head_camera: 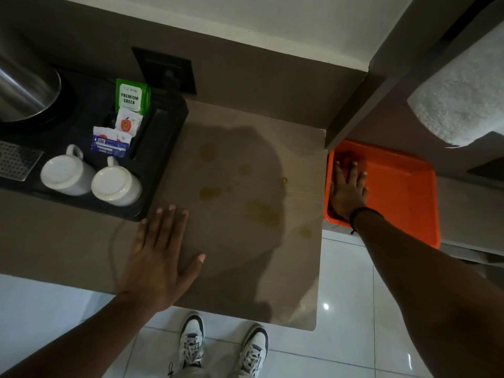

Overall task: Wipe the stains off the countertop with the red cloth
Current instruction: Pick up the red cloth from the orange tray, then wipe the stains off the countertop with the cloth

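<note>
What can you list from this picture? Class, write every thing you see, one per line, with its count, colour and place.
Countertop: one, beige, centre.
Stains: several, yellowish, mid countertop.
Red cloth: one, red, in the tray's far left corner, under the right fingertips.
Orange tray: one, orange, right of the countertop, lower down.
Black tray: one, black, left on the countertop.
Cups: two, white, upside down on the black tray.
Sachets: several, green, white and blue, on the black tray.
Kettle: one, steel, far left.
Socket: one, black, on the wall.
Towel: one, white, upper right.
Shoes: two, white, on the floor.
Left hand: flat on the countertop.
Right hand: in the orange tray, on the cloth.
</note>
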